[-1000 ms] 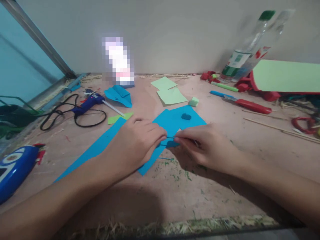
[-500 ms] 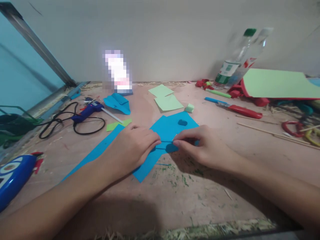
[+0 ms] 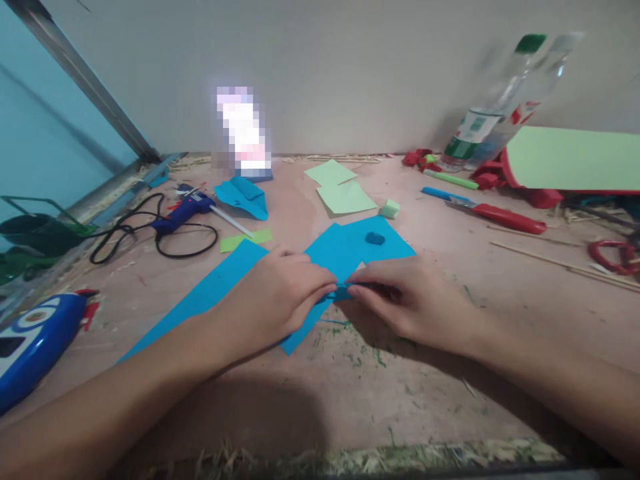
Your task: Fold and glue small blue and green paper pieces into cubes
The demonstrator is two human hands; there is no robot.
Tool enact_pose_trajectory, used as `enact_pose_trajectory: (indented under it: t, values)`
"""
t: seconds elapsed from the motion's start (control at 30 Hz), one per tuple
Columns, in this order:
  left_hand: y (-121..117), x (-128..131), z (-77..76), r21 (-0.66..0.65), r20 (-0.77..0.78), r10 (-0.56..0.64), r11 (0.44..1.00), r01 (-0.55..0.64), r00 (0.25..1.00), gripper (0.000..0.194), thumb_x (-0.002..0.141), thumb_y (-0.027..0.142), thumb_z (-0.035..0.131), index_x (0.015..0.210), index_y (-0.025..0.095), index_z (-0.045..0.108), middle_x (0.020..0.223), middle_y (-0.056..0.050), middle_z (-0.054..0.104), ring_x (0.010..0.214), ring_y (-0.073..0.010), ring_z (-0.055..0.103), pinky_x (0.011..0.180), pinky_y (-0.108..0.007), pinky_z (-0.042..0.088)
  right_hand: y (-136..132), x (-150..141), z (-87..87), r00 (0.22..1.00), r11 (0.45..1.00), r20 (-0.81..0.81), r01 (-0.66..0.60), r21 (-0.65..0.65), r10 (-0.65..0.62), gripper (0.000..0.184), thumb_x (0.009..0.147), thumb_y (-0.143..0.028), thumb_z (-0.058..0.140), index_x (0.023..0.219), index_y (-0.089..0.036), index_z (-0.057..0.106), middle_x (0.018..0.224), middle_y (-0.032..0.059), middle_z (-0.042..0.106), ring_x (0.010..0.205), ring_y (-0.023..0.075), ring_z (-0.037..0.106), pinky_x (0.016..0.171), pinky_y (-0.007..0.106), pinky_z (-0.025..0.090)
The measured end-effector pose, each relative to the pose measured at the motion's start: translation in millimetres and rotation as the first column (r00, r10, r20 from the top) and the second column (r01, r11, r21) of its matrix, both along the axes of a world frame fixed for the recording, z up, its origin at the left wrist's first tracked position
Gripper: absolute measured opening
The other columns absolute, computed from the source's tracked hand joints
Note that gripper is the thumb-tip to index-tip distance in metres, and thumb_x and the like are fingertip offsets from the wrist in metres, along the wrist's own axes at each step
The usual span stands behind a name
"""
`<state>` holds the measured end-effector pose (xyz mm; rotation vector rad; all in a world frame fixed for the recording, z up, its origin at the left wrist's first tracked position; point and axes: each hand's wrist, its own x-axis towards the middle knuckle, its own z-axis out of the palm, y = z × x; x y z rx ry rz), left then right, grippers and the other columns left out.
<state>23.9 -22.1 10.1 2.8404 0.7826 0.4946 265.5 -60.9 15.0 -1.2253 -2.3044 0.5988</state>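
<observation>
My left hand (image 3: pixel 273 300) and my right hand (image 3: pixel 405 300) meet fingertip to fingertip over the pink table, both pinched on a small strip of blue paper (image 3: pixel 345 288) held between them. Under the hands lies a larger blue paper sheet (image 3: pixel 350 248) with a tiny rolled blue piece (image 3: pixel 375 238) on it. A long blue sheet (image 3: pixel 210 293) runs out to the left beneath my left forearm. The fingers hide most of the strip.
A blue glue gun (image 3: pixel 183 208) with a black cord lies at the left, a folded blue paper (image 3: pixel 243 195) behind it. Green paper squares (image 3: pixel 343 193), red-handled scissors (image 3: pixel 495 213), bottles (image 3: pixel 487 120), a green sheet (image 3: pixel 575 160) and wooden sticks (image 3: pixel 565 263) sit at the back right.
The hands have drawn closer together, so the blue strip between the fingertips is now shorter. The view has shifted slightly.
</observation>
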Motion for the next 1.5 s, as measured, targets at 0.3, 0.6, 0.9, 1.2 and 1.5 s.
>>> enact_pose_trajectory:
  t: [0.3, 0.6, 0.9, 1.2, 1.5]
  values:
    - [-5, -2, 10.0, 0.096, -0.038, -0.016, 0.995, 0.019, 0.999, 0.033, 0.111, 0.027, 0.05, 0.092, 0.021, 0.077, 0.081, -0.002, 0.079, 0.076, -0.0237, 0.067, 0.079, -0.04, 0.043, -6, -2, 0.0, 1.0, 0.994, -0.009, -0.013, 0.108, 0.014, 0.029, 0.102, -0.018, 0.056, 0.08, -0.017, 0.075, 0.064, -0.0016, 0.064, 0.056, 0.0106, 0.046, 0.059, 0.027, 0.034]
    - [12, -10, 9.3, -0.141, 0.07, 0.091, 0.987, -0.08, 0.993, 0.032, 0.11, 0.032, 0.053, 0.098, 0.024, 0.081, 0.094, 0.0, 0.085, 0.079, -0.0202, 0.075, 0.068, -0.03, 0.047, 17, 17, 6.7, 0.998, 0.996, 0.009, 0.064, 0.057, -0.064, 0.029, 0.099, -0.017, 0.059, 0.08, -0.016, 0.08, 0.07, 0.0043, 0.076, 0.059, 0.0151, 0.06, 0.061, 0.03, 0.039]
    - [15, -7, 10.0, -0.467, 0.178, 0.226, 0.876, -0.12, 0.958, 0.03, 0.104, 0.028, 0.061, 0.086, 0.017, 0.083, 0.073, -0.001, 0.079, 0.061, -0.0147, 0.065, 0.061, -0.025, 0.043, 24, 23, 30.7, 0.99, 0.994, 0.113, 0.097, -0.058, -0.09, 0.027, 0.102, -0.026, 0.059, 0.093, -0.018, 0.083, 0.087, 0.0054, 0.083, 0.074, 0.0201, 0.071, 0.067, 0.031, 0.047]
    - [14, -7, 0.2, -0.311, 0.146, 0.189, 0.941, -0.137, 0.971, 0.024, 0.102, 0.024, 0.062, 0.094, 0.018, 0.083, 0.091, -0.006, 0.084, 0.08, -0.021, 0.072, 0.069, -0.028, 0.04, 20, -25, 19.6, 0.887, 0.983, 0.461, -0.087, 0.159, 0.005, 0.019, 0.096, -0.024, 0.072, 0.113, -0.018, 0.077, 0.095, 0.0114, 0.082, 0.086, 0.0304, 0.075, 0.066, 0.033, 0.038]
    - [8, -4, -2.5, -0.26, 0.169, 0.212, 0.952, -0.164, 0.963, 0.032, 0.105, 0.031, 0.06, 0.087, 0.016, 0.082, 0.08, -0.006, 0.08, 0.07, -0.0193, 0.068, 0.067, -0.029, 0.039, 17, -14, 4.2, 0.988, 0.979, 0.152, -0.026, 0.202, -0.005, 0.027, 0.103, -0.014, 0.055, 0.12, -0.014, 0.076, 0.11, 0.0131, 0.082, 0.093, 0.0263, 0.074, 0.076, 0.032, 0.046]
